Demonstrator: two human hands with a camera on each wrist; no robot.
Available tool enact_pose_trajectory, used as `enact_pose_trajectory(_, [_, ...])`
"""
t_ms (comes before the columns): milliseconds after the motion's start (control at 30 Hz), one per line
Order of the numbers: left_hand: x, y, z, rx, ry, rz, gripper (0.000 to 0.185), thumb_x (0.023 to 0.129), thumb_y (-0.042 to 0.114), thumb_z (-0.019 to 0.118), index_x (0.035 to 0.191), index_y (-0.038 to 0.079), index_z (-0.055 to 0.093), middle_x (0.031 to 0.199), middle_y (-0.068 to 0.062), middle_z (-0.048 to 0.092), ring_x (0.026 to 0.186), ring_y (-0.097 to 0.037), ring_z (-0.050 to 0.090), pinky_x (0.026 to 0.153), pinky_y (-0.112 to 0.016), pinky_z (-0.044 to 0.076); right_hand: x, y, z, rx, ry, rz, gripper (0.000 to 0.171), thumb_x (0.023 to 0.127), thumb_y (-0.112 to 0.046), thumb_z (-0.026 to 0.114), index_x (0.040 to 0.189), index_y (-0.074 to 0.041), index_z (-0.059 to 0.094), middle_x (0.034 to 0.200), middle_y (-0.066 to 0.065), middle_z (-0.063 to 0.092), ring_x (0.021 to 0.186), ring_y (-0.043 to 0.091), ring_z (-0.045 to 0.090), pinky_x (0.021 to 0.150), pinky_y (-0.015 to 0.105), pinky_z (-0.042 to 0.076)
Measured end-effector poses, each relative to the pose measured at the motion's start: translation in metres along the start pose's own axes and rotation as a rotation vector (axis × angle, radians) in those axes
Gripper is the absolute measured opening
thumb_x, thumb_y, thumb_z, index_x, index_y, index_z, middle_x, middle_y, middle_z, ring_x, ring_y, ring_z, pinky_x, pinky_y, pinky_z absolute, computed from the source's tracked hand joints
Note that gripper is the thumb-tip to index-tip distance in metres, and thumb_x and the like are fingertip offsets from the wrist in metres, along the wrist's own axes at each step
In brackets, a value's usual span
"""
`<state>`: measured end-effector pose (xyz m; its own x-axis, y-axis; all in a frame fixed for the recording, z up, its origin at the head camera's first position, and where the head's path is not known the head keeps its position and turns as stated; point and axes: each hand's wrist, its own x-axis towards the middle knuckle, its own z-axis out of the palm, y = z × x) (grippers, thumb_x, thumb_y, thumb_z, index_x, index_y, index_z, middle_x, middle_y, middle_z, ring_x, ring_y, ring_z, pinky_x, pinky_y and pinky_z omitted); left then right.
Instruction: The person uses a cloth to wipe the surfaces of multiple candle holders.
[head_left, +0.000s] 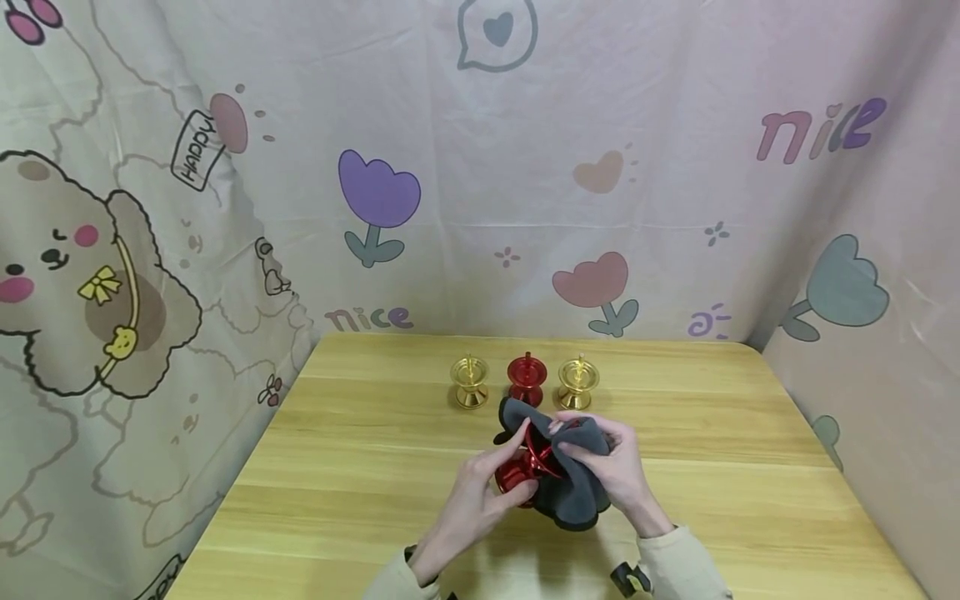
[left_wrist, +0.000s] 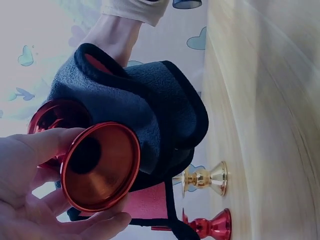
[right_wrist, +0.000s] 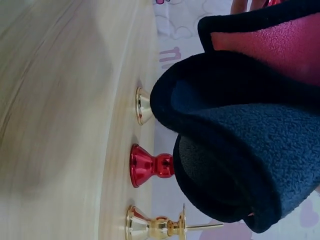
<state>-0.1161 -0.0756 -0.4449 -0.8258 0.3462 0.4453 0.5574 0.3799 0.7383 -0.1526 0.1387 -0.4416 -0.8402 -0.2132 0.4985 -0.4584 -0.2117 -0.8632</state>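
My left hand (head_left: 474, 493) grips a shiny red candle holder (head_left: 514, 473), tilted on its side above the table. In the left wrist view its hollow base (left_wrist: 111, 167) faces the camera, with fingers and thumb around it. My right hand (head_left: 621, 468) pinches a grey cloth (head_left: 576, 498) with black edging, folded over and against the holder's dish. The cloth's other side (right_wrist: 285, 45) looks pinkish red in the right wrist view. Folds of cloth hide part of the dish and some right fingertips.
Behind the hands, a row stands upright on the wooden table (head_left: 337, 467): a gold candle holder (head_left: 470, 385), a red candle holder (head_left: 527, 372) and another gold candle holder (head_left: 577, 385). A printed curtain (head_left: 480, 192) hangs at the table's back edge. A small black object (head_left: 628, 578) shows beside the right sleeve.
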Motion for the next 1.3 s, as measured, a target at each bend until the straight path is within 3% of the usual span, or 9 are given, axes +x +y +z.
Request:
enact_pose_trajectory(133, [0.0003,0.0006,0.0008,-0.003,-0.001,-0.016,0.069,0.088,0.012,0.074,0.151,0.012,0.046,0.113,-0.005,0.077,0.105,-0.018,0.072,0.095,-0.033,0.058,0.0005,0.0006,0.0019,0.111,0.043,-0.048,0.033,0.085,0.017,0.065,0.116,0.004,0.070,0.102,-0.003,0.078,0.102,0.008,0.072,0.089,0.019,0.057])
enact_pose_trajectory(300, [0.0010,0.0013,0.0011,-0.005,0.002,-0.040,0.069,0.089,0.015,0.075,0.151,0.016,0.047,0.110,-0.003,0.078,0.103,-0.017,0.072,0.093,-0.032,0.057,0.0003,0.0010,0.0026,0.196,0.092,-0.069,0.034,0.088,0.018,0.062,0.118,0.004,0.070,0.102,0.001,0.079,0.098,0.011,0.074,0.083,0.020,0.060])
enact_pose_trajectory(400, [0.0002,0.0017,0.0009,-0.012,0.012,-0.041,0.068,0.089,0.016,0.075,0.151,0.015,0.048,0.110,-0.003,0.078,0.103,-0.016,0.072,0.093,-0.032,0.057,-0.0005,0.0001,0.0012,0.107,0.088,-0.034,0.037,0.086,0.018,0.065,0.118,0.001,0.071,0.102,-0.003,0.079,0.099,0.008,0.073,0.085,0.019,0.059])
enact_pose_trajectory(567, [-0.0031,0.0022,0.0001,-0.006,0.060,-0.017,0.067,0.086,0.015,0.077,0.148,0.013,0.051,0.114,-0.002,0.077,0.105,-0.017,0.073,0.093,-0.031,0.058,0.0003,-0.0014,-0.0025,-0.114,-0.053,-0.028,0.036,0.080,0.016,0.072,0.115,0.006,0.070,0.110,-0.012,0.077,0.108,0.004,0.070,0.092,0.018,0.055])
enact_pose_trajectory(767, [-0.0035,0.0032,0.0010,0.039,0.098,-0.003,0.070,0.080,0.012,0.080,0.146,0.016,0.054,0.130,-0.004,0.070,0.114,-0.020,0.070,0.093,-0.031,0.059,0.0029,-0.0015,-0.0040,-0.163,-0.135,-0.062,0.039,0.080,0.014,0.074,0.118,0.009,0.067,0.108,-0.011,0.077,0.108,0.005,0.069,0.094,0.017,0.053])
enact_pose_trajectory(1067, [-0.0004,0.0054,0.0028,0.061,0.080,-0.029,0.066,0.082,0.017,0.079,0.144,0.018,0.056,0.121,-0.004,0.074,0.104,-0.019,0.074,0.083,-0.028,0.059,0.0003,-0.0037,-0.0042,-0.114,-0.054,-0.009,0.036,0.081,0.014,0.073,0.116,0.009,0.067,0.101,-0.012,0.078,0.102,0.004,0.071,0.091,0.017,0.055])
enact_pose_trajectory(1167, [0.0000,0.0051,0.0030,0.069,0.075,-0.029,0.066,0.083,0.018,0.079,0.145,0.019,0.055,0.123,-0.004,0.073,0.106,-0.020,0.073,0.085,-0.028,0.059,-0.0008,-0.0056,-0.0028,-0.038,-0.011,0.011,0.035,0.082,0.015,0.071,0.115,0.004,0.070,0.100,-0.010,0.078,0.105,0.005,0.070,0.093,0.018,0.055])
enact_pose_trajectory(1300, [0.0006,0.0039,0.0033,0.064,0.066,-0.027,0.067,0.084,0.019,0.079,0.146,0.019,0.054,0.123,-0.002,0.074,0.109,-0.019,0.072,0.088,-0.030,0.059,-0.0007,-0.0058,-0.0014,0.100,0.022,-0.026,0.038,0.086,0.017,0.065,0.118,-0.001,0.071,0.101,-0.005,0.078,0.105,0.008,0.071,0.092,0.019,0.056])
